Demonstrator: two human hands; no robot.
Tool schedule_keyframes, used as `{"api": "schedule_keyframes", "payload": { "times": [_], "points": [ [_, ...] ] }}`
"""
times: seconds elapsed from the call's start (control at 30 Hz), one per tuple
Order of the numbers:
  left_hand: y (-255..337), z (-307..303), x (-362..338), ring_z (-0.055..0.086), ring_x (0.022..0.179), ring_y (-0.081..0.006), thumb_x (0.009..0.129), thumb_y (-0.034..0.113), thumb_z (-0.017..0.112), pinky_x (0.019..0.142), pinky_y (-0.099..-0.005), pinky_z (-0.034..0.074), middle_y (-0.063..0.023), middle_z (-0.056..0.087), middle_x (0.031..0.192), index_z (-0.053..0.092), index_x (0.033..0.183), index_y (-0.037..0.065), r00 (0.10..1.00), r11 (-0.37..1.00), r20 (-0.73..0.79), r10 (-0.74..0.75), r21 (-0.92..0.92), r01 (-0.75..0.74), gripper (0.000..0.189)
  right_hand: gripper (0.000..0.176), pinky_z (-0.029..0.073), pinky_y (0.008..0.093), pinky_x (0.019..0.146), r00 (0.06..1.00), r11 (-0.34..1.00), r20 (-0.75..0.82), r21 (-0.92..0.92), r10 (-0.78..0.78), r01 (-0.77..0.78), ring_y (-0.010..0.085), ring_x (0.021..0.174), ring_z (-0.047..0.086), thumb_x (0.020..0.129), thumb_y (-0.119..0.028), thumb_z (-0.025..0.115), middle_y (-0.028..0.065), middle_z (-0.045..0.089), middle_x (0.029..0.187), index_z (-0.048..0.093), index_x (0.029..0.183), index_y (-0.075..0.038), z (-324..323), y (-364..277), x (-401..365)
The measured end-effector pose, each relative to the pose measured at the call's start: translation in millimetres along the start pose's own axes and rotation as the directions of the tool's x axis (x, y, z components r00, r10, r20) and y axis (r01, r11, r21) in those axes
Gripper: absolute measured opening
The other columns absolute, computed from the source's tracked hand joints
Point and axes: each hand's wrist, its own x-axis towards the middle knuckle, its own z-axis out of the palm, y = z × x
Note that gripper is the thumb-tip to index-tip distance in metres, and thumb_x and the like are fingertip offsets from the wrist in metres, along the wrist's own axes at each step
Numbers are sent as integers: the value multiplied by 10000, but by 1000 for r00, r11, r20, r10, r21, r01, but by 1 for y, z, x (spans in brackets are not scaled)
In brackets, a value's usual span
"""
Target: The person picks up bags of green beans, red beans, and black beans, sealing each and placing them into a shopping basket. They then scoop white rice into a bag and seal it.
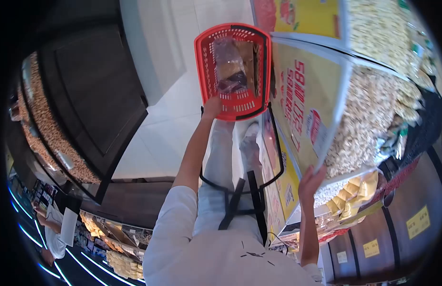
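Note:
My left hand (213, 107) is closed on the near left rim of a red plastic basket (200, 71). Inside the basket lies a clear plastic package (229, 62) with something dark at its near end, beside a brown item (247, 62) whose kind I cannot tell. To the right, my right hand (312, 181) has its fingers together on the edge of a yellow-sided display bin (309, 95), near its corner. Pale loose goods (361, 119), blurred, fill that bin.
Dark bins with brown loose goods (59, 124) stand at the left. A black metal frame (244, 205) is in front of my torso. Golden packets (352, 193) lie at the lower right. Another person (54, 229) stands at the far lower left. Pale floor (154, 138) shows between the displays.

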Motion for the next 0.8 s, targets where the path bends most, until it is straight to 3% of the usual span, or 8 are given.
{"api": "schedule_keyframes", "payload": {
  "times": [0.13,0.23,0.3,0.43,0.53,0.63,0.7,0.8],
  "points": [
    [-10,30,66,621,817,-347,786,81,493,704,-442,511,-205,620,862,576,881,13,994,996,107,-36,91,27,143,393,361,346,900,978,955,-111,261,176,-142,234,1014,427,933,-164,407,199,397,1124,252,1212,66,9,28,-25],
    [-40,92,109,623,835,-330,775,72,507,714,-425,513,-199,619,884,558,930,15,996,997,80,-37,73,31,173,398,408,342,846,973,987,-214,-150,-82,50,242,966,461,938,-181,420,248,382,1154,228,1195,55,1,45,-40],
    [-55,123,126,616,801,-346,778,145,547,689,-440,508,-197,609,837,544,916,10,997,994,9,-71,81,70,193,435,419,363,847,970,985,-203,-78,136,-155,245,988,464,938,-216,430,251,373,1166,199,1198,45,-6,26,-41],
    [-65,155,153,629,804,-320,763,137,570,675,-408,519,-181,601,941,557,911,19,998,973,43,-51,227,40,189,519,413,382,866,938,970,-346,-235,-21,-65,319,1128,438,935,-167,381,311,269,1276,74,1269,84,-11,39,-58],
    [-64,153,143,634,778,-294,806,77,487,664,-379,524,-133,611,870,587,883,46,990,918,142,21,389,-75,131,533,400,382,889,953,968,-296,-213,68,-135,323,1155,405,941,-183,367,310,269,1269,53,1280,82,-19,34,-59],
    [-53,130,125,635,750,-271,789,63,475,638,-380,521,-114,612,868,598,854,67,985,931,115,127,328,-158,140,516,433,373,830,912,981,-409,-187,-35,-46,234,993,462,928,-291,444,235,395,1141,205,1232,50,3,26,-44],
    [-40,105,92,624,771,-265,768,56,468,625,-393,511,-115,608,877,583,881,64,968,925,103,227,289,-248,161,509,423,354,830,940,973,-306,-127,148,-195,244,1002,461,921,-276,453,235,400,1149,228,1224,66,7,28,-54],
    [-20,60,44,605,779,-290,758,82,475,600,-392,505,-123,588,834,568,859,71,892,880,16,452,159,-448,138,411,372,381,857,977,991,-178,-51,116,-127,284,982,456,911,-207,450,228,431,1091,321,1168,86,12,19,-33]
  ]
}}
